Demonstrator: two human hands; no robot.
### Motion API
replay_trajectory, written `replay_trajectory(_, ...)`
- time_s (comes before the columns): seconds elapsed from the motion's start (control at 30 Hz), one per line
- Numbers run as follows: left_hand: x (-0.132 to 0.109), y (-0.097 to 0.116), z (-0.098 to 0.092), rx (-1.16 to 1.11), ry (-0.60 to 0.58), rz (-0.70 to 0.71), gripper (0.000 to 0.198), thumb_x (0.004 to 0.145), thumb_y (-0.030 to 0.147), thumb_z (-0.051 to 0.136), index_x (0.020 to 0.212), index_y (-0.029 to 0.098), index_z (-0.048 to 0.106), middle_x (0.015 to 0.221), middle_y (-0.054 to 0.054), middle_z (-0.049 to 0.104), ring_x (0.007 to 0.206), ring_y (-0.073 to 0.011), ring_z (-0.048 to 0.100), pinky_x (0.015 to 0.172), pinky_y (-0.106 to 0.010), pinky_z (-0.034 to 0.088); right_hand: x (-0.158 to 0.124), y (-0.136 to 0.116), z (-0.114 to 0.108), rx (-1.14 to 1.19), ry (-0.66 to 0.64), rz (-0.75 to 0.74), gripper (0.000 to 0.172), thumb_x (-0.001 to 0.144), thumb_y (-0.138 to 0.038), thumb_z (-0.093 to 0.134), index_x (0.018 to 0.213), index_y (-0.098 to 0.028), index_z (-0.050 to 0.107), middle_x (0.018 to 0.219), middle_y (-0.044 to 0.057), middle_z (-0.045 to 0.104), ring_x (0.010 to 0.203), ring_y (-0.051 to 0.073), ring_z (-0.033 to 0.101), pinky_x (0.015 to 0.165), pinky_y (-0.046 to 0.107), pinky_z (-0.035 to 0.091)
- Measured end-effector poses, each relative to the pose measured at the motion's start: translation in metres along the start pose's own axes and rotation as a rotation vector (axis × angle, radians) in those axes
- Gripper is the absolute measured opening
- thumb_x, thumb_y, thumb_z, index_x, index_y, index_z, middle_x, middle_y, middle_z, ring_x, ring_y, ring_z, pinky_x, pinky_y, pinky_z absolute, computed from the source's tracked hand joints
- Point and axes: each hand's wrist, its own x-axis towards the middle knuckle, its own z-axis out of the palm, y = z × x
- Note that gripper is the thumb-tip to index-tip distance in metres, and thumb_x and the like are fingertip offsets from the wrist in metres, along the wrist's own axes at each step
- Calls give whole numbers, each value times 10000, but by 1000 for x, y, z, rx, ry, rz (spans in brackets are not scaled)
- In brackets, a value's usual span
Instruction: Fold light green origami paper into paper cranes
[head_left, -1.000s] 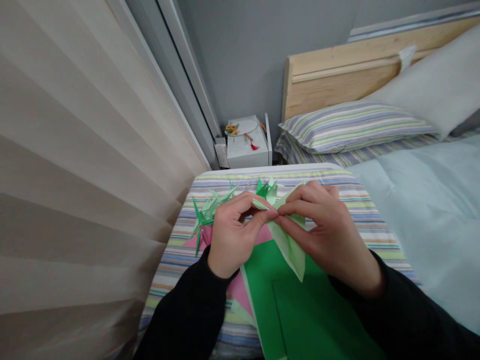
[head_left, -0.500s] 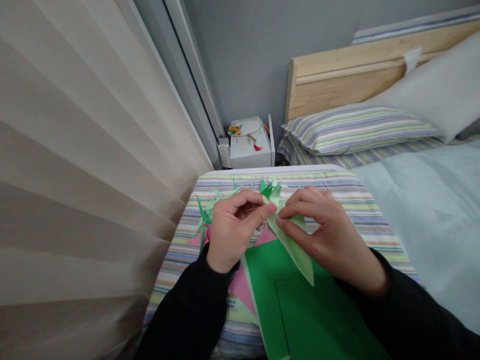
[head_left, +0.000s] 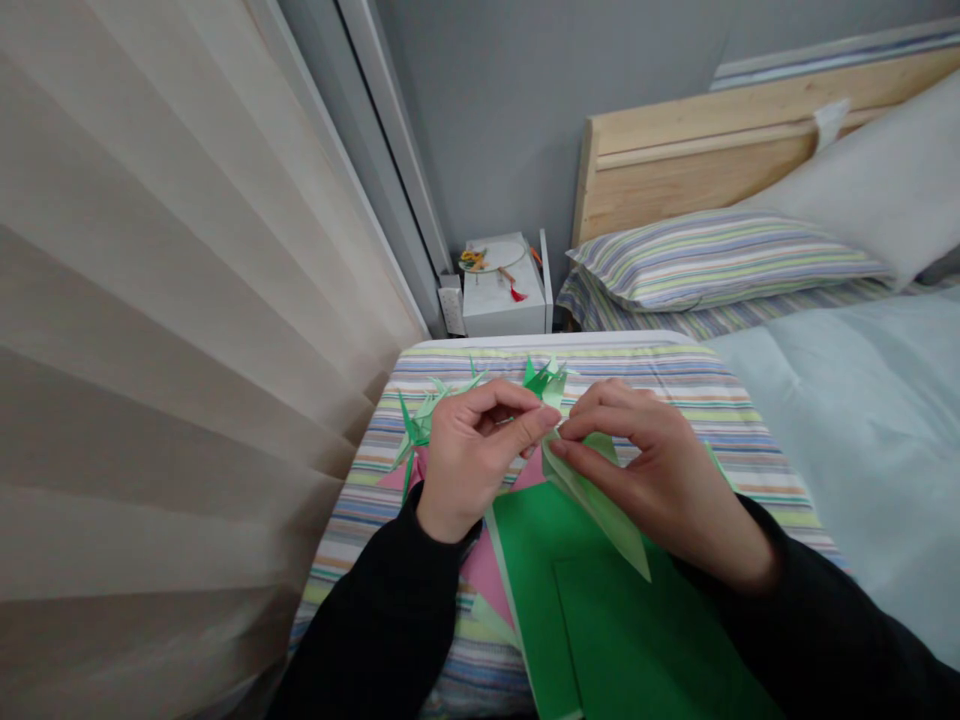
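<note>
A long folded piece of light green origami paper [head_left: 596, 490] hangs from my right hand [head_left: 645, 470], its pointed tip resting over a green paper sheet [head_left: 600, 610]. The fingers of my right hand pinch its upper part. My left hand [head_left: 476, 455] curls close beside it, with the thumb reaching towards the fold and a thin sliver of light green showing between the fingers. Behind the hands lie folded green origami cranes [head_left: 420, 425] and another green origami piece [head_left: 544, 382]. A pink paper sheet [head_left: 484, 575] lies partly under the green sheet.
All this lies on a striped mattress or bedding [head_left: 360, 520], with a pleated beige curtain [head_left: 150, 350] to the left. A pale blue duvet [head_left: 862, 430] and a striped pillow [head_left: 720, 260] lie to the right. A white box [head_left: 502, 305] stands beyond the bed end.
The lower tip of the folded paper has swung to the right and lies lower. My left hand has drawn slightly back from the paper's fold. The view has shifted a little.
</note>
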Motion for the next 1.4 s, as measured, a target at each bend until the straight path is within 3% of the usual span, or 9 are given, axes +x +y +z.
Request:
replay_trajectory(0.3,1,4,3,76,-14,-37,171,719,200,875,662,165,718,612,27,652,502,-58,535,475,-173,416,1,-3,-1,67,10,75,86,900,-136,710,837,-195,720,830,15,687,807,177,634,743,344,436)
replay_trajectory(0.43,-1,8,6,89,-62,-88,153,729,201,861,690,162,718,605,26,644,486,-69,548,471,-185,441,3,-5,-2,99,65,59,149,866,-61,681,801,-196,686,772,-6,667,756,152,624,702,310,455)
replay_trajectory(0.53,-2,9,7,145,-52,-46,145,762,212,832,697,163,712,636,18,645,491,-75,551,473,-200,457,3,-5,-3,83,83,70,156,861,-70,681,783,-204,660,764,-8,667,748,156,621,707,318,451)
replay_trajectory(0.73,-2,9,6,257,24,110,143,773,209,819,685,175,710,665,8,638,542,-87,541,478,-207,430,3,-3,-2,-28,4,25,162,892,-114,664,762,-209,653,784,3,668,785,177,611,743,357,378)
replay_trajectory(1.03,-2,5,4,193,112,104,140,787,222,805,708,184,697,625,38,606,471,-64,476,453,-204,407,1,0,2,-120,-111,-24,151,851,-62,638,770,-190,646,790,-13,668,816,178,603,783,372,295)
replay_trajectory(1.17,1,5,2,212,60,0,159,787,291,817,738,184,710,611,29,614,473,-75,483,444,-206,404,2,1,0,-124,-127,23,159,836,-56,634,750,-190,634,795,-13,665,828,179,608,793,372,302)
replay_trajectory(1.4,0,8,7,283,-59,-16,133,778,232,810,701,174,719,671,-1,676,559,-107,569,493,-216,446,4,4,-2,-35,-77,64,148,889,-141,640,752,-197,642,774,10,660,809,187,607,758,360,363)
